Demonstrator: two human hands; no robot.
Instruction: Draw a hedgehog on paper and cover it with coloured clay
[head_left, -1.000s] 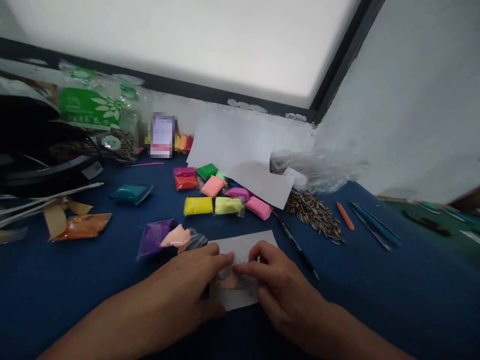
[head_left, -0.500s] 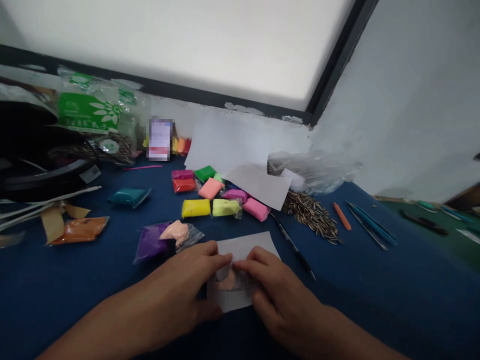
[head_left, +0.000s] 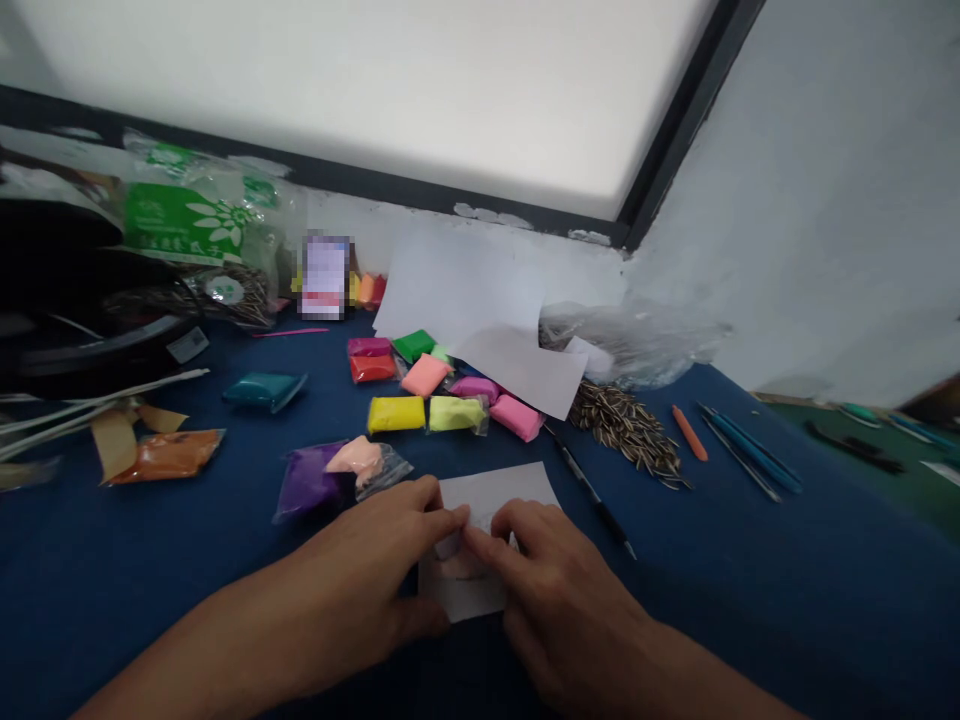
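Observation:
A small white sheet of paper [head_left: 480, 488] lies on the blue tabletop under both my hands. A flattened piece of peach modelling clay [head_left: 459, 568] is on it, mostly covered by my fingers. My left hand [head_left: 409, 545] grips the paper's left side, its fingertips at the clay's upper edge and its thumb low by the near corner. My right hand [head_left: 536, 560] is closed, with bent fingers pressed at the clay; the tips are partly hidden. Just left of the paper, a lump of peach clay [head_left: 358, 457] rests on a purple clay packet [head_left: 311, 480].
Coloured clay packets, including a yellow one [head_left: 396, 414], lie behind the hands. To the right are a black pen [head_left: 596, 495], a sunflower seed pile [head_left: 630, 430], an orange stick [head_left: 690, 433] and blue tweezers [head_left: 754, 450]. Larger white sheets [head_left: 461, 285] lean at the back wall.
My right hand has shifted slightly left and its fingers have come nearer to my left fingertips, covering more of the clay. My left hand stays almost in place.

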